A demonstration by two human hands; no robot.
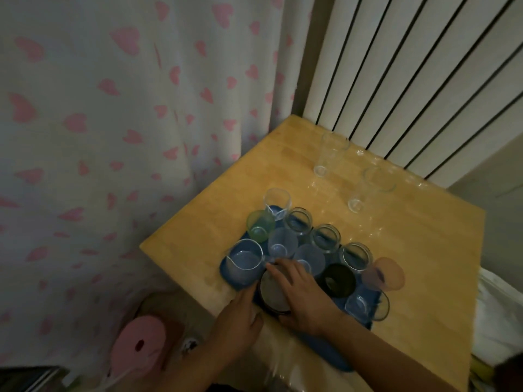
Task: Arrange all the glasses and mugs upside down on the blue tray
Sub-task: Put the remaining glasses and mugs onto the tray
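The dark mug sits upside down at the near edge of the blue tray, its grey base facing up, and both hands are on it. From the head view, the only one here, the left hand presses against its left wall with the fingers curled in, and the right hand lies over the base and right side with fingers spread; each grip is closed on the mug, though how firmly I cannot tell.

The tray rests on the wooden surface and is crowded. A wide clear glass stands just left of the mug, a dark green cup just right of it, and clear jars, a green tumbler and a pink tumbler fill the rows behind. Two tall clear glasses stand well apart from the tray, toward the far side of the surface, so the task looks unfinished.

The mug looks stiff and fairly heavy, probably ceramic or thick glass, with a smooth wall that could slip. Holding it low on both walls, as now, seems the safest hold. The tall glasses look thin, light, breakable and easy to tip; they would best be taken round the middle of the body before turning. With the neighbours so near, a knock is the main risk.
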